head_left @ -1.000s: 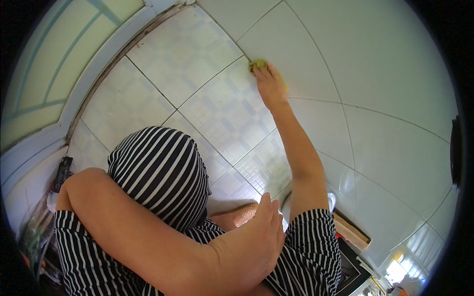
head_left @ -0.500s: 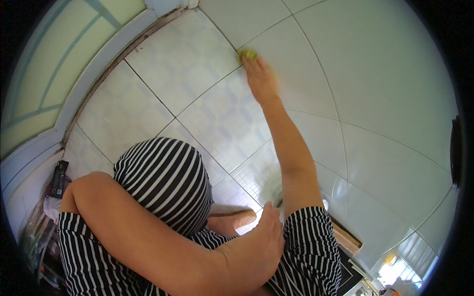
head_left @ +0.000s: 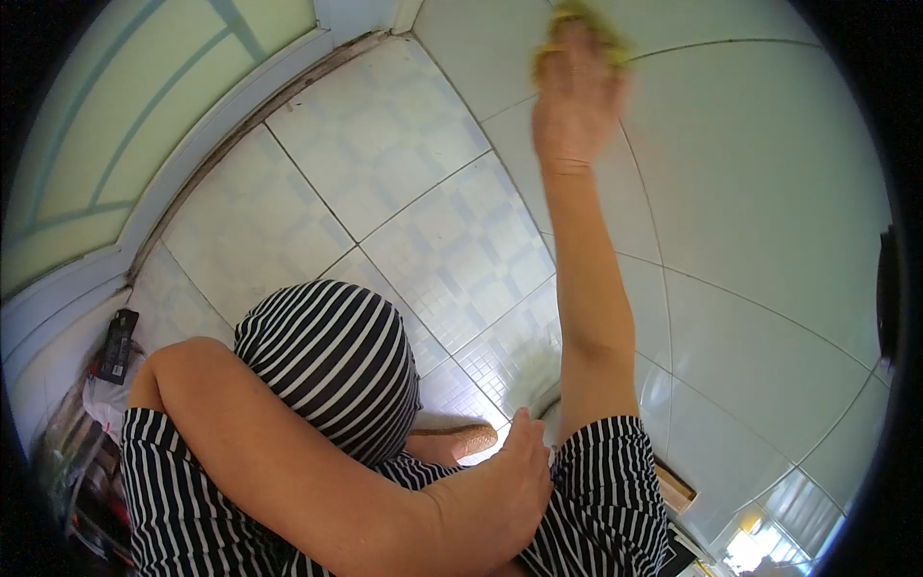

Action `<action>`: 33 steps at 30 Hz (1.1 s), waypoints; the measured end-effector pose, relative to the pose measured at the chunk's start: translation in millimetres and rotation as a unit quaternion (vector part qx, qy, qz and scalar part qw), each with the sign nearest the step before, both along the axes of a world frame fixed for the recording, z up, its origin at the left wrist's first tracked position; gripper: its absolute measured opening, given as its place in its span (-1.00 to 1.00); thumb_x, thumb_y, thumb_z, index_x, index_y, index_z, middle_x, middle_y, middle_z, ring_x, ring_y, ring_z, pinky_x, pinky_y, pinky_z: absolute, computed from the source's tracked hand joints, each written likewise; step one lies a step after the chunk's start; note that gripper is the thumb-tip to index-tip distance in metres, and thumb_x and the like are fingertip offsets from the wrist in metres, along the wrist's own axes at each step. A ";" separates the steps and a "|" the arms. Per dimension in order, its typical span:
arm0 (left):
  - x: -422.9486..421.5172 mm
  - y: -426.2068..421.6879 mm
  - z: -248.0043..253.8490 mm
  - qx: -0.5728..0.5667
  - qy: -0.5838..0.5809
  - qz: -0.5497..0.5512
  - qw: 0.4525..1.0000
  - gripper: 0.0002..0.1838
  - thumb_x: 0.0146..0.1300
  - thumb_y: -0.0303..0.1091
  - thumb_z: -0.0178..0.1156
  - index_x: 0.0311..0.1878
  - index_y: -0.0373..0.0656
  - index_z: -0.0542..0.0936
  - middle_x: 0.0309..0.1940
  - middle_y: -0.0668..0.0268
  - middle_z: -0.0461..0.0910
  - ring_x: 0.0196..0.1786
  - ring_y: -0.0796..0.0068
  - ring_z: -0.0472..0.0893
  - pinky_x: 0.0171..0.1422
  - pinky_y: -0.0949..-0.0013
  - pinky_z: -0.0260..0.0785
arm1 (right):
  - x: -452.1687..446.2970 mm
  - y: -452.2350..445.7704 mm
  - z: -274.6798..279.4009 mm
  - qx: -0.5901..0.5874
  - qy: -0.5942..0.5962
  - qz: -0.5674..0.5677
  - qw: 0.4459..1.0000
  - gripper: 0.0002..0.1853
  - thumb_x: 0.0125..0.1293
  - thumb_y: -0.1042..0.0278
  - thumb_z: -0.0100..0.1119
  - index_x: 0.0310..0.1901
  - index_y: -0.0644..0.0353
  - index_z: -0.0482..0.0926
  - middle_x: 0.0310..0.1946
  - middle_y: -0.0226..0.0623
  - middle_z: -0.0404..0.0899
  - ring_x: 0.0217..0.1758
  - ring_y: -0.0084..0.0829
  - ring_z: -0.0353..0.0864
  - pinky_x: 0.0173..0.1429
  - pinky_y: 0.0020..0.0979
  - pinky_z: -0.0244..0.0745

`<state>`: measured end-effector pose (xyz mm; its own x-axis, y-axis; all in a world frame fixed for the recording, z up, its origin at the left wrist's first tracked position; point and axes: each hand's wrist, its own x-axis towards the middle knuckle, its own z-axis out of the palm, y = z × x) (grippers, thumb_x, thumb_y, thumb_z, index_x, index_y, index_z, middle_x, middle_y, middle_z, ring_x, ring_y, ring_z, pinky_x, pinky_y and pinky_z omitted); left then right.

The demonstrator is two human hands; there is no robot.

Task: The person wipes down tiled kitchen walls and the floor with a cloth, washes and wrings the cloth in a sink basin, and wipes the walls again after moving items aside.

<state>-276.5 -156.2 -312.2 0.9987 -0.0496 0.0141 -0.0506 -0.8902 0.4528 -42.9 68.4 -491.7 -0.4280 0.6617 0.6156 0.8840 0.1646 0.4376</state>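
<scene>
My right hand (head_left: pixel 578 108), blurred by motion, presses a crumpled yellow cloth (head_left: pixel 583 43) against the light tiled wall (head_left: pixel 750 163) near the top of the view. The right arm is stretched straight up along that wall. My left hand (head_left: pixel 508 492) lies across my body, its fingers stretched out and resting on the black-and-white striped fabric beside my right sleeve (head_left: pixel 611 481). Nothing shows in it. The left forearm passes in front of my bent, striped knee (head_left: pixel 332 365).
Pale patterned floor tiles (head_left: pixel 375 125) meet the wall along a seam. A door (head_left: pixel 125 115) with a pale frame stands at the left. Plastic bags (head_left: pixel 104 396) and a black item (head_left: pixel 119 346) lie at lower left. A sandal (head_left: pixel 471 439) is beneath me.
My right hand has moved up and to the right with the yellow cloth, from the floor-wall seam onto the wall. My left hand has stayed on the striped fabric. The view has shifted slightly.
</scene>
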 end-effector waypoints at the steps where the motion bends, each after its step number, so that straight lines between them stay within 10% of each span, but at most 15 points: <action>1: -2.4 1.7 3.7 -0.005 0.030 0.006 1.000 -0.45 0.41 -0.18 0.01 0.36 -0.30 0.46 0.35 -0.02 0.46 0.43 -0.01 0.40 0.55 -0.14 0.09 | -2.5 2.8 -36.3 -0.088 -0.046 -0.021 0.995 -0.50 0.34 0.38 0.06 0.34 0.09 0.48 0.42 -0.41 0.40 0.45 -0.31 0.33 0.55 -0.09 0.07; 3: -5.3 1.1 -0.1 -0.014 0.022 0.026 0.999 -0.46 0.41 -0.18 0.01 0.34 -0.30 0.49 0.33 -0.03 0.48 0.42 -0.01 0.41 0.53 -0.14 0.11 | -1.4 -12.2 -79.5 -0.254 -0.321 -0.060 0.911 -0.46 0.43 0.30 0.02 0.44 0.07 0.37 0.53 -0.56 0.22 0.59 -0.47 0.10 0.69 -0.22 -0.21; 8: -0.7 -10.0 -30.6 -0.030 -0.010 0.038 0.999 -0.42 0.43 -0.11 -0.07 0.26 -0.43 0.51 0.24 -0.14 0.53 0.34 -0.11 0.48 0.44 -0.18 0.22 | 5.8 -13.4 -138.3 -0.477 -0.338 -0.082 0.807 -0.44 0.43 0.31 0.00 0.46 0.08 0.34 0.52 -0.55 0.24 0.61 -0.46 0.10 0.71 -0.18 -0.23; 12: 4.1 -13.8 -34.8 -0.011 -0.063 0.036 0.997 -0.43 0.46 -0.11 -0.13 0.23 -0.44 0.54 0.18 -0.16 0.57 0.26 -0.17 0.55 0.35 -0.19 0.32 | -5.7 10.7 -33.0 -0.100 -0.082 -0.001 0.992 -0.51 0.29 0.42 0.13 0.29 0.06 0.53 0.45 -0.60 0.35 0.52 -0.36 0.28 0.68 -0.09 -0.15; 18: -16.9 8.6 1.6 0.000 0.014 0.017 1.000 -0.45 0.40 -0.17 0.00 0.32 -0.34 0.50 0.30 -0.11 0.49 0.41 -0.06 0.42 0.51 -0.14 0.14 | -46.5 29.4 44.4 0.177 -0.008 -0.017 0.984 -0.55 0.30 0.44 0.08 0.23 0.06 0.58 0.44 -0.52 0.37 0.48 -0.33 0.31 0.63 -0.02 -0.10; 24: -6.9 4.2 -11.6 -0.029 0.033 0.035 0.998 -0.44 0.41 -0.14 -0.03 0.31 -0.36 0.50 0.31 -0.13 0.49 0.41 -0.07 0.41 0.50 -0.16 0.15 | -13.9 17.9 -112.7 -0.281 -0.357 0.006 0.891 -0.55 0.48 0.23 -0.02 0.36 0.04 0.49 0.46 -0.50 0.34 0.56 -0.47 0.19 0.70 -0.16 -0.26; 27: -9.0 6.9 -13.3 -0.035 0.036 0.040 0.998 -0.43 0.43 -0.13 -0.05 0.32 -0.36 0.49 0.31 -0.12 0.49 0.41 -0.08 0.42 0.50 -0.17 0.15 | -13.7 11.4 -123.2 -0.412 -0.319 -0.040 0.853 -0.52 0.46 0.25 0.00 0.39 0.05 0.45 0.43 -0.48 0.37 0.52 -0.46 0.24 0.71 -0.16 -0.28; 33: -13.5 5.9 -13.8 -0.041 -0.012 0.035 0.998 -0.44 0.44 -0.14 -0.05 0.33 -0.35 0.48 0.31 -0.08 0.50 0.38 -0.06 0.44 0.49 -0.16 0.17 | -44.9 31.7 46.1 0.047 0.035 0.095 0.994 -0.50 0.25 0.48 0.13 0.26 0.07 0.54 0.35 -0.46 0.47 0.37 -0.31 0.43 0.56 -0.04 0.09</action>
<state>-290.0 -150.3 -326.0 0.9989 0.0222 0.0401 -0.0021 -0.8517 0.5240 -87.8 100.1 -445.6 -0.4940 0.5107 0.7037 0.8695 0.2927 0.3980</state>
